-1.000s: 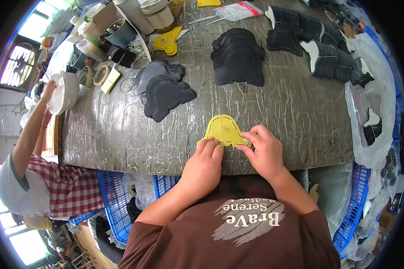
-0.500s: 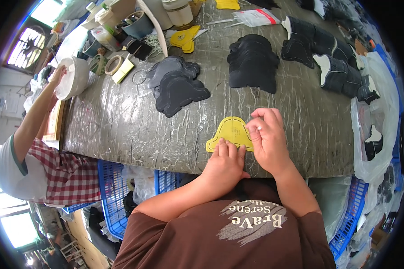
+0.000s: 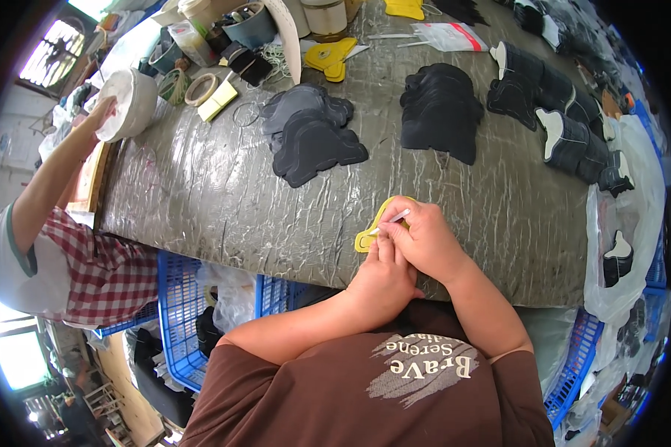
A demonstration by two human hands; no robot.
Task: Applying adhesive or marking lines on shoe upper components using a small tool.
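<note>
A yellow template [image 3: 363,243] with a slotted outline lies near the table's front edge, mostly covered by my hands. Flat on its lower part rest the fingers of my left hand [image 3: 380,281], pressing it down and gripping nothing. My right hand [image 3: 427,235] crosses above them, fingers pinched around a thin white pen [image 3: 399,217]. The pen is tilted, and its tip meets the template's left side close to my left fingertips. Whether anything lies under the template is hidden. Beyond my hands are a fanned pile of black cut pieces [image 3: 317,149] and a neater black stack [image 3: 441,112].
Another person's arm [image 3: 52,179] reaches to a white bucket [image 3: 130,104] at the left. Tape rolls [image 3: 201,89], pots and another yellow template [image 3: 332,58] stand at the back left. Black-and-white sewn pieces [image 3: 574,138] lie at right. Blue baskets [image 3: 183,320] sit below the table edge.
My right hand has moved left with the pen, from the template's right edge over to its left side. My left hand stays on the template. The whole view has shifted slightly.
</note>
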